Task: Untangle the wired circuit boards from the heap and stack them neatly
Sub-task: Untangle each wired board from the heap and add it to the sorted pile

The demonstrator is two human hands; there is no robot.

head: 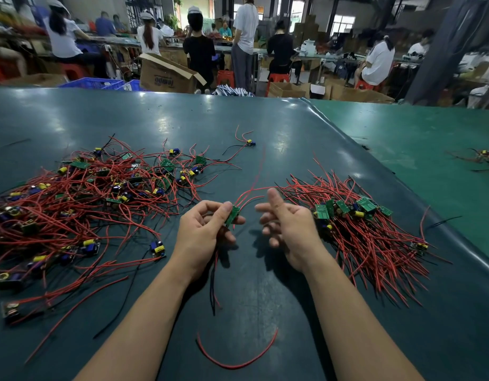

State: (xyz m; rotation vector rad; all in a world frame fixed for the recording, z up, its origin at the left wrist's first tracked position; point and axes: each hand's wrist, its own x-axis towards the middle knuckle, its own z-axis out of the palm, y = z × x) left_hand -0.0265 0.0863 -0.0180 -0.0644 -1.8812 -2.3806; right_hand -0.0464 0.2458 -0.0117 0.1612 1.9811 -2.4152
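— What's the left hand [202,232] got?

— One small green circuit board [232,215], pinched between thumb and fingers [224,213]. Its red wires arc up past the fingertips; others hang below the hand.

— And the right hand [286,229]?

— Just beside the board, palm turned inward, fingers loosely spread, nothing in it.

— Where's the heap [86,199]?

— Left of the left hand's fingers, a red tangle of boards sprawled over the dark tabletop [251,284]. Right of the right hand, the sorted stack [353,213] lies with its wires combed one way.

— Anything nearer?

— A loose red wire [235,361], curled between the forearms.
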